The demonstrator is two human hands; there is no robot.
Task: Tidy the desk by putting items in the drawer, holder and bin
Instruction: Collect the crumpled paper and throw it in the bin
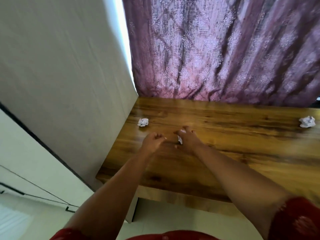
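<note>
Nearest the camera, 2 bare forearms with red sleeves [294,220] reached out over the near edge of the wooden desk [242,153]. The right hand [187,140] hovered low over the desk with its fingers curled around a small crumpled paper ball [180,140], of which only a white sliver showed under the palm. The left hand [153,142], just beside it, had loosely curled fingers and seemed to hold nothing, though blur made that uncertain. To do this step well, the right hand probably needed to close fully round the wad before lifting, so nothing dropped on the way to the bin, which was out of view. Farther off, a second paper ball [143,122] lay at the far left and a third paper ball [307,121] at the far right, both likely next, with the purple curtain [225,49] beyond.
</note>
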